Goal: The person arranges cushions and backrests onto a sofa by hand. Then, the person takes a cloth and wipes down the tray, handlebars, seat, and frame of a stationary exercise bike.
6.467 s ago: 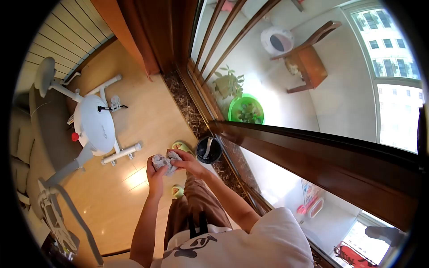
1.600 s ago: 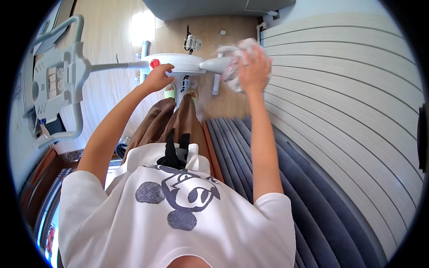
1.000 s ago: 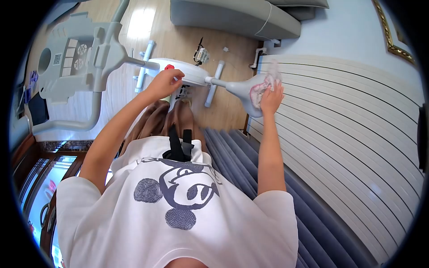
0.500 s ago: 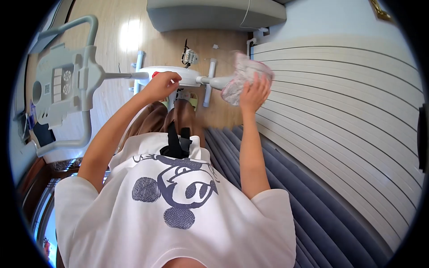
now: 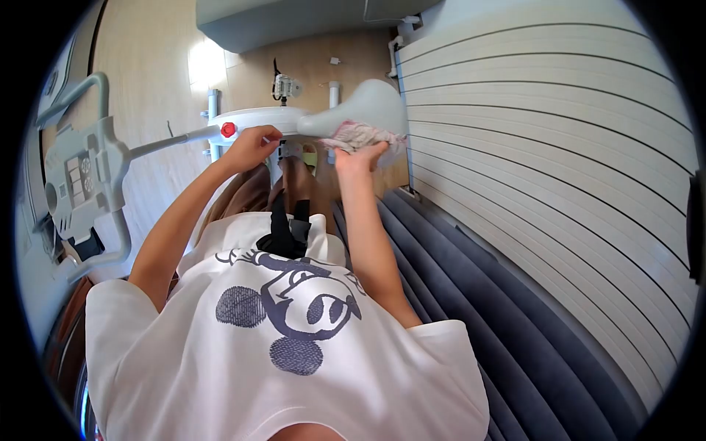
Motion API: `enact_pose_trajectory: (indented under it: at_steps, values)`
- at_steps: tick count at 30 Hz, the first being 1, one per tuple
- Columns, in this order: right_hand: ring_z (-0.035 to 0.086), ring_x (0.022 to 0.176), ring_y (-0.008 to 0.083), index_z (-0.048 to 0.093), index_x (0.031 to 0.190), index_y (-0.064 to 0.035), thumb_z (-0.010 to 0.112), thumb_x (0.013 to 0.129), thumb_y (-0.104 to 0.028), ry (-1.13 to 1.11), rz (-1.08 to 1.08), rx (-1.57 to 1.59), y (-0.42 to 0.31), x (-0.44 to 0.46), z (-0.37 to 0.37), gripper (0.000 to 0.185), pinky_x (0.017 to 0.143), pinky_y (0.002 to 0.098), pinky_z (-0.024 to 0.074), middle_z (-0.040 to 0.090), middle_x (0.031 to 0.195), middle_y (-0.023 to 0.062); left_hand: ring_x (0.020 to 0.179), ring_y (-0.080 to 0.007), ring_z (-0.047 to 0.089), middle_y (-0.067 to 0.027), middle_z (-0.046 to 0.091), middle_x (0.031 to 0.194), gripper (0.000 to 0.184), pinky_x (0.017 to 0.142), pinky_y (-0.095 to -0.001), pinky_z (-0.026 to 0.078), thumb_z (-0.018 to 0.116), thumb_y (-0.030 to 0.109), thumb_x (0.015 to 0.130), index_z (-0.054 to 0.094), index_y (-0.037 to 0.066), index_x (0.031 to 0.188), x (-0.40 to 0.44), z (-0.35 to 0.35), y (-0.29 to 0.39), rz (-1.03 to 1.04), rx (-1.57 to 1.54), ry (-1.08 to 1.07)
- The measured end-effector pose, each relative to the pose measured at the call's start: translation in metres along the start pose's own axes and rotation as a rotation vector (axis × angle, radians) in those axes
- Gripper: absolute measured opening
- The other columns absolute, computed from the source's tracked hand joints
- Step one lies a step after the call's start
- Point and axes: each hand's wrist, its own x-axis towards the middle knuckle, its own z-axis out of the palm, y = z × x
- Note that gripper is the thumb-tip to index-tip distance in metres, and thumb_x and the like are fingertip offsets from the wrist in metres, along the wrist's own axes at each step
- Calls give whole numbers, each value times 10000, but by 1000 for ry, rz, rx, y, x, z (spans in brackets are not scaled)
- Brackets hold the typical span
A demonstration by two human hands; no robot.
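A white exercise bike lies across my view, with its pale grey saddle (image 5: 364,106) at the right end. My right hand (image 5: 358,158) is closed on a crumpled pink-and-white cloth (image 5: 360,138), which touches the saddle's near side. My left hand (image 5: 254,148) is by the near edge of the bike's white body (image 5: 261,119), fingers loosely curled together with nothing visible in them. Whether its fingertips touch the body is unclear. A red knob (image 5: 229,130) sits on the body just beyond that hand.
At the left are the bike's grey handlebar and console (image 5: 84,176). A white slatted panel (image 5: 529,140) runs along the right, with dark blue ribbed upholstery (image 5: 471,294) below it. A grey padded piece of furniture (image 5: 294,26) stands at the top, on the wooden floor (image 5: 147,66).
My right hand has moved the cloth from over the saddle down to its near side, uncovering the saddle. My left hand has shifted slightly, showing the whole red knob. The view has also shifted.
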Motion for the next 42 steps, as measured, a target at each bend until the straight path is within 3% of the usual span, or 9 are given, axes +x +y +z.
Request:
enact_pose_trajectory:
  at_steps: [4,10,19,26,29,33,36,39,42]
  values:
    - [511,1277,337,443,1423,-134,210,981,-658,-42,269,-50,31,-22,21,724,1073,598,382,517,1417,91,776,-163,649,-128,687,935,244,731,-308,530,578,83,940,615,-21,1157,41,34,-7,-49,-75,68]
    - [521,1287,301,489,1371,-72,380,1049,-466,-197,331,-46,36,-16,7,521,1082,519,414,532,1412,106,826,-168,657,-99,668,959,291,754,-311,541,499,118,948,588,26,1209,44,29,37,-346,-180,128]
    - [367,1417,300,404,1465,-110,347,1058,-456,-139,80,-161,-5,-16,-18,537,1175,530,270,393,1538,90,868,-144,609,-99,655,1031,322,806,-303,513,532,120,958,568,2,1255,13,40,32,-316,-284,127]
    - [570,1222,300,550,1273,-31,503,1011,-390,126,-424,-687,-54,15,-28,447,1036,484,447,620,1274,148,877,-162,611,-90,670,1016,296,833,-325,507,548,134,951,618,-18,1196,-21,38,13,-249,-247,269]
    - [600,1148,339,575,1210,-12,540,990,-359,-112,-590,-1096,-81,50,-10,413,980,506,465,635,1220,219,881,-166,615,-100,671,1020,305,834,-332,510,560,139,940,622,-18,1195,-38,36,-7,-240,-215,330]
    - [567,1166,351,637,1156,-41,591,925,-342,-278,-1668,-1841,-62,47,51,382,1047,539,385,637,1210,197,880,-170,618,-105,675,1043,317,834,-332,511,569,148,932,624,-13,1200,-55,41,-21,-288,-245,341]
    - [512,1245,320,623,1220,-61,598,914,-364,-719,-1776,-2106,-47,16,69,431,1101,558,311,612,1267,139,875,-165,614,-96,675,1038,307,823,-324,511,570,147,942,627,-5,1202,-57,50,-30,-256,-205,344]
    - [468,1289,312,596,1287,-117,627,887,-364,-1120,-1032,-2297,-15,0,56,471,1121,567,281,570,1333,108,862,-157,614,-90,675,1029,290,803,-317,514,570,147,954,629,1,1197,-56,49,-27,-271,-180,344]
    - [475,1276,283,556,1346,-149,700,834,-356,-1181,-1415,-1939,1,-15,26,571,1124,556,281,548,1368,87,839,-150,615,-89,679,1035,269,779,-307,516,565,150,967,632,8,1186,-57,45,-21,-283,-228,341]
